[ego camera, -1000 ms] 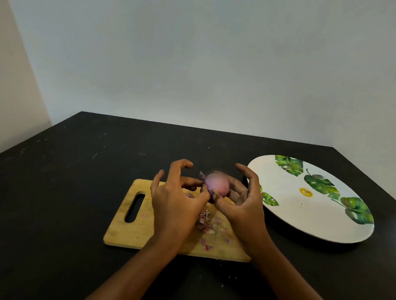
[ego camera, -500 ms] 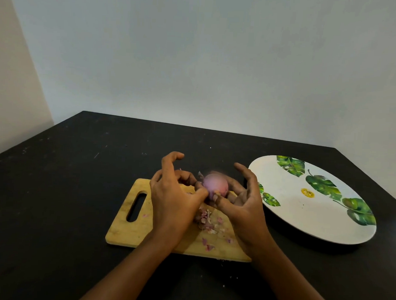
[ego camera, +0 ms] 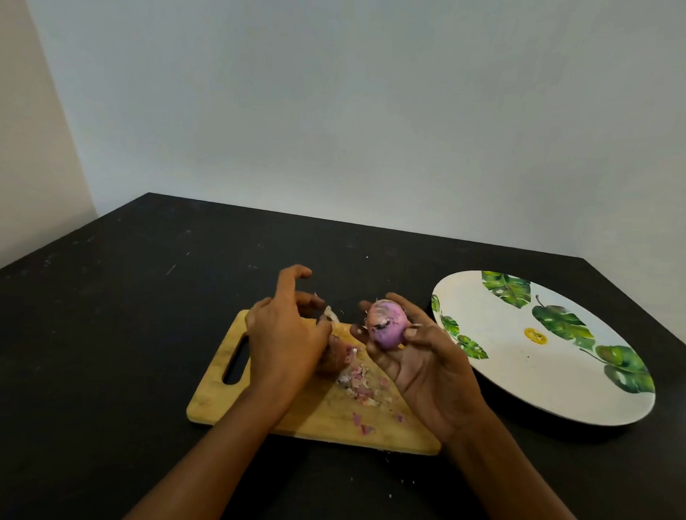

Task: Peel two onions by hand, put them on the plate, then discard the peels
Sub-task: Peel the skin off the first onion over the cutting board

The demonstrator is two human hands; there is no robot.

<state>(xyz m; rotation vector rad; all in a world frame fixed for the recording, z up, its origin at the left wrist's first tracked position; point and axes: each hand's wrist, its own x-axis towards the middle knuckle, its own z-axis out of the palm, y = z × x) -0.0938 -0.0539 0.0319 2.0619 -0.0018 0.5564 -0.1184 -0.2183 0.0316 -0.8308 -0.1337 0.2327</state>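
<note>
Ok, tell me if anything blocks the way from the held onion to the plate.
Nothing visible does. The right hand holds the onion beside the plate's left rim; only that hand's own fingers lie between.

You hold a pinkish-purple onion (ego camera: pixel 387 325) with a dark blotch. On the right, the plate (ego camera: pixel 523 383) is white, printed with green leaves and a yellow spot. Pink and whitish peels (ego camera: pixel 358 383) fleck the tan cutting board (ego camera: pixel 320 414). The table (ego camera: pixel 117 329) is black.

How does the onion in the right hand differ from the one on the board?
The held onion is purple, mostly peeled, aloft in the right hand. The board onion is brown-skinned, lying on the cutting board, half hidden by the left hand pinching a peel scrap. Both are roundish.
</note>
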